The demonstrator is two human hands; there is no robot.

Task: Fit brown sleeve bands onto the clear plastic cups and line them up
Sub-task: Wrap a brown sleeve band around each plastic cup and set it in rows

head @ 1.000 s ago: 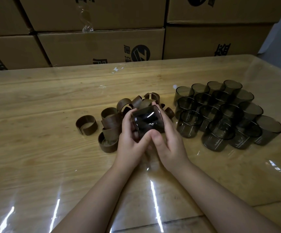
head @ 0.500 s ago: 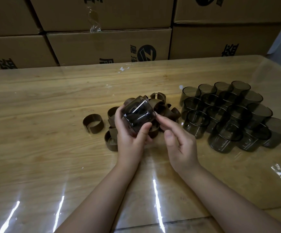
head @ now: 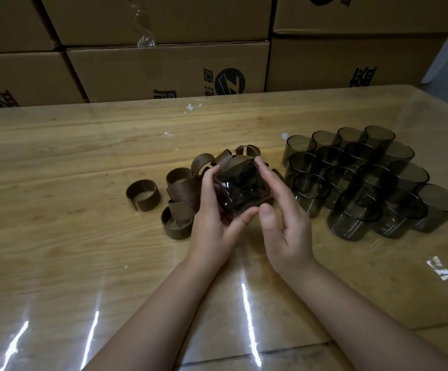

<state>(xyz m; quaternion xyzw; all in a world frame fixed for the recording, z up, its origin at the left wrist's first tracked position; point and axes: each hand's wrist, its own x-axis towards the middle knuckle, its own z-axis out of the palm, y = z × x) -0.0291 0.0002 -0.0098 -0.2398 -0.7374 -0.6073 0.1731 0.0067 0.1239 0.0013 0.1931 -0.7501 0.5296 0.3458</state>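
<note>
On the near part of the glossy desk [head: 56, 250] two bare forearms are stretched forward. One smoky clear cup [head: 240, 191] is held above the desk, tilted on its side. It is gripped by the left hand [head: 214, 223], whose fingers [head: 209, 175] are curled over the top while the thumb supports it from below. The right hand [head: 287, 231] is laid against the cup's right side, with its fingers [head: 267, 172] almost straight and the thumb apart, so nothing is clasped by it. Whether a band is already fitted on this cup cannot be told, as the plastic is dark.

The cup is judged to be light, thin-walled and smooth, so a little slippery. It may flex if squeezed, and is better taken round the wall near the base.

Just behind the hands a pile of brown sleeve bands [head: 182, 194] is seen, and a single band [head: 143, 195] lies apart at the left. At the right, the bare cups [head: 364, 183] stand upright, packed together.

Behind the desk, cardboard boxes [head: 163, 68] are stacked. A black round logo [head: 229, 81] is printed on one. The black characters beside it are partly hidden and cannot be read.
</note>
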